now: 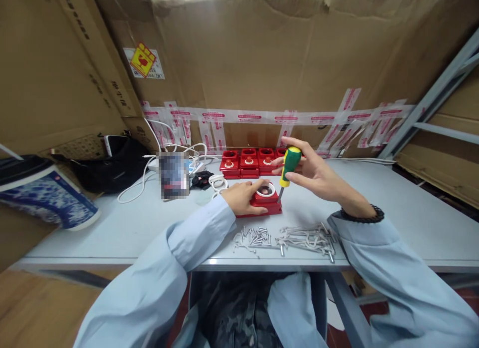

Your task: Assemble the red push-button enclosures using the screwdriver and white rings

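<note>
My left hand (247, 197) is wrapped round the left side of a red box (270, 208) with a white ring on top, pressing it to the table. In my right hand (312, 171) is a screwdriver (292, 161) with a green and yellow handle, gripped by thumb and fingers. Its shaft points down, the tip at the box's right corner; whether a screw sits under it is too small to tell. Behind stand several similar red boxes (249, 163) in a row. Nearer the table edge lie loose screws (258, 235) and a heap of metal rods with white cords (309, 238).
A blue-and-white cup (50, 198) with a black lid stands at the far left. Beside it are a black bag (123, 163), a blurred-out device (173, 175) and white cables (140, 185). Cardboard (262, 53) walls the back; a metal frame (430, 98) rises at right.
</note>
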The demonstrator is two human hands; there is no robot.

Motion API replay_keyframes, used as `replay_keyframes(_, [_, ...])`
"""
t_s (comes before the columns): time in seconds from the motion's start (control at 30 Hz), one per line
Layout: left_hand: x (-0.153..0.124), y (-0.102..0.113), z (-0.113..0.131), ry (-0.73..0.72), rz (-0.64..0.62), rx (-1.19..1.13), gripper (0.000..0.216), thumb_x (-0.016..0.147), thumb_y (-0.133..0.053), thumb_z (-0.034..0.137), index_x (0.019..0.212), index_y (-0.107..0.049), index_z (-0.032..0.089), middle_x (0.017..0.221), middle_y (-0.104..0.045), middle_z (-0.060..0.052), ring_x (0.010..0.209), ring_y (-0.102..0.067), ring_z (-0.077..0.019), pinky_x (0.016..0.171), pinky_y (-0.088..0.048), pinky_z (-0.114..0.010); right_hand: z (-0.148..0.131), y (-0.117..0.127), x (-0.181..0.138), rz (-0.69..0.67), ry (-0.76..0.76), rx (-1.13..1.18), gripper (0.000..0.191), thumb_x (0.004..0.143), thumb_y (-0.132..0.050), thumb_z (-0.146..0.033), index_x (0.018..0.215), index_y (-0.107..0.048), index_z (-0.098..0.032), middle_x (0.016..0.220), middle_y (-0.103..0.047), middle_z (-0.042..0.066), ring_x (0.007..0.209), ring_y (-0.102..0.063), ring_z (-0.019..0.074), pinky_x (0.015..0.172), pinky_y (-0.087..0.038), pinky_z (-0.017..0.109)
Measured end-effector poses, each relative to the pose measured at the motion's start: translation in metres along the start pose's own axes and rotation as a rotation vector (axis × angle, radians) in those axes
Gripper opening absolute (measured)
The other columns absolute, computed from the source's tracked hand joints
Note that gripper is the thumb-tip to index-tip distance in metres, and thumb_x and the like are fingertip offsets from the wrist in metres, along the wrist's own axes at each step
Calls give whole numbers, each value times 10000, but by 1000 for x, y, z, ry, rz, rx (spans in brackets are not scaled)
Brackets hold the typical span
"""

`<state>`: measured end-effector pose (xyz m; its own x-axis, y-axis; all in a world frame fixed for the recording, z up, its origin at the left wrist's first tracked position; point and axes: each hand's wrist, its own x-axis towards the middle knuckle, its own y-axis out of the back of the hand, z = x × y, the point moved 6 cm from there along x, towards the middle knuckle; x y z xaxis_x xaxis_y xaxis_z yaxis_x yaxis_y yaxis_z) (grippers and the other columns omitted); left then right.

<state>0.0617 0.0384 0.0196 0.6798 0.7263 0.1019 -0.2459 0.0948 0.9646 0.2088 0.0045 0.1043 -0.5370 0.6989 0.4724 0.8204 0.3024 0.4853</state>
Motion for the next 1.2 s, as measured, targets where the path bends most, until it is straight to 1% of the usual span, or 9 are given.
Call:
replay_keyframes(0.03, [0,0,0,4,1,1,830,739,-584,615,1415,-250,268,1280,-567,-102,1115,-590,-301,901,-451,-361,-1,1,-1,-36,-6,22,578,844,-584,-298,1350,-305,-315,1080,-609,51,971,-628,188,831,-537,410])
replay_keyframes(0.1, [0,-1,-1,14,2,6,835,735,-591,614,1415,-248,274,1275,-569,-101,1103,-597,-302,890,-455,-360,-2,6,-1,6,-7,-10,492,825,-612,-305,1265,-391,-282,982,-621,32,908,-640,186,802,-546,398])
replay_keyframes(0.23, [0,-2,-2,24,-5,24,841,737,-581,626,1422,-234,281,1281,-562,-110,1084,-606,-310,870,-464,-372,-5,7,0,304,25,-270,427,735,-696,-325,1093,-471,-259,796,-552,-18,672,-584,146,599,-536,311])
replay_keyframes(0.37, [0,-1,-1,18,-12,15,844,737,-575,630,1423,-234,275,1276,-569,-108,1066,-615,-303,870,-464,-365,-6,2,0,519,38,-524,313,765,-634,-303,1026,-469,-248,662,-453,-57,499,-439,99,465,-429,264])
replay_keyframes(0.47, [0,0,0,13,-14,6,832,739,-575,625,1417,-245,274,1270,-577,-99,1082,-608,-297,888,-457,-357,-4,5,2,439,8,-534,383,763,-637,-296,1101,-463,-248,718,-498,-43,549,-499,110,539,-470,284])
replay_keyframes(0.63, [0,0,0,23,-14,14,841,734,-584,621,1419,-239,276,1280,-570,-96,1107,-594,-298,890,-453,-355,0,10,1,-33,-49,-92,525,797,-632,-273,1254,-373,-279,996,-604,37,905,-634,181,775,-544,359])
replay_keyframes(0.7, [0,0,-1,30,-10,17,845,735,-580,629,1421,-240,271,1284,-564,-103,1095,-601,-302,882,-457,-358,0,14,1,-76,-48,-14,506,791,-653,-286,1226,-395,-265,971,-608,36,903,-641,182,772,-551,360])
replay_keyframes(0.97, [0,-1,-1,1,6,9,835,744,-577,623,1421,-238,271,1279,-562,-108,1072,-612,-303,871,-457,-358,0,10,2,235,-46,-217,498,683,-754,-359,1046,-433,-243,782,-564,-28,673,-616,152,584,-533,293])
replay_keyframes(1.2, [0,0,1,-1,6,-19,810,739,-577,640,1395,-290,261,1210,-608,-95,1024,-629,-289,848,-458,-348,-2,4,-1,433,-49,-465,480,713,-709,-408,1045,-402,-246,694,-550,-41,538,-554,139,496,-481,291])
